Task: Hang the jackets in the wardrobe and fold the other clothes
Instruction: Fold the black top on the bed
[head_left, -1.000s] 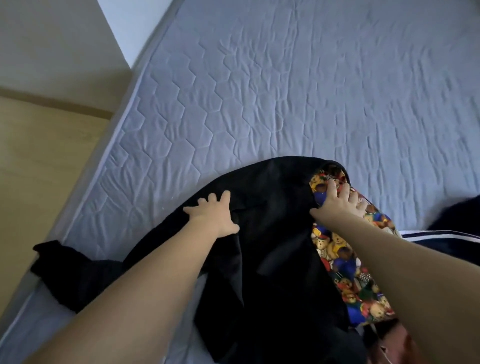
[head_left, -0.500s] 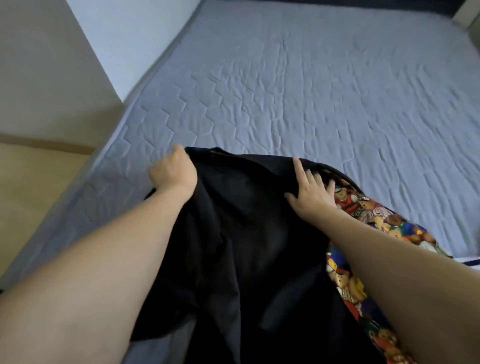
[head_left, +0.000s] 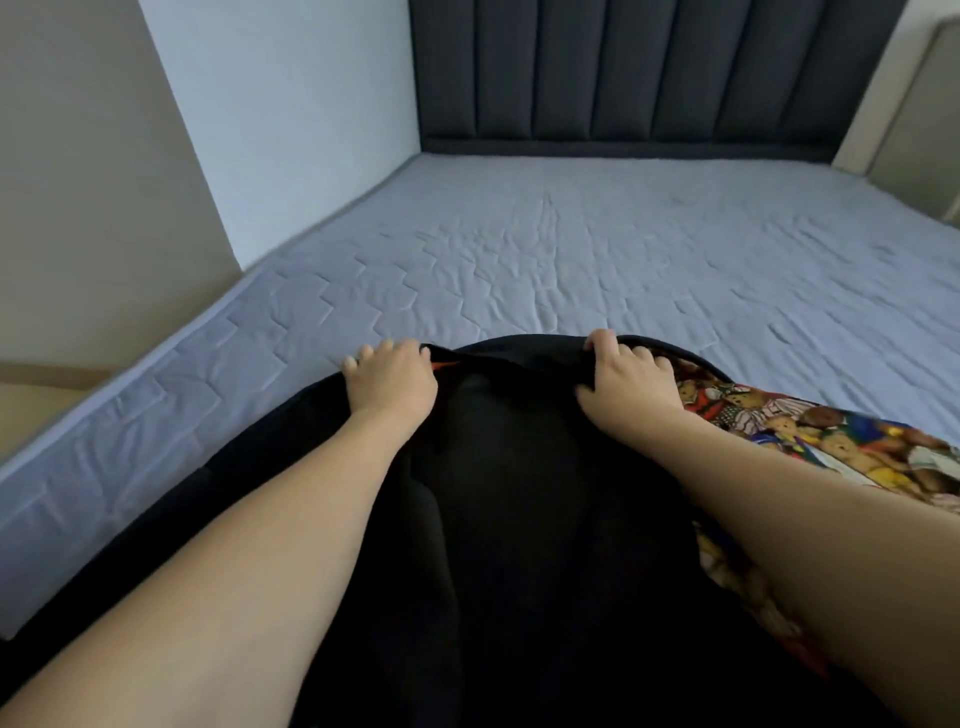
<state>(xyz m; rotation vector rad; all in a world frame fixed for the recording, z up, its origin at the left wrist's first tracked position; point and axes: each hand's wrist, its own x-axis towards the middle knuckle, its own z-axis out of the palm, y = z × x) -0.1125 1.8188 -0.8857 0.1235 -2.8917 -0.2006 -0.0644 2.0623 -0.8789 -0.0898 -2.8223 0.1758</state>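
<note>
Gripping the black garment (head_left: 519, 519) by its far edge

Left hand (head_left: 392, 382) and right hand (head_left: 626, 382) curl round that edge, level; cloth trails back toward the person.

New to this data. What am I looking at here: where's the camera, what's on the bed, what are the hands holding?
There is no machine: a person works bare-handed, and the one camera sits on their head, looking forward and down. The left hand and right hand each grip the far edge of a black garment spread on the mattress. A teddy-bear print cloth lies beside it on the right, partly under the right arm. A dark padded headboard stands at the far end.
</note>
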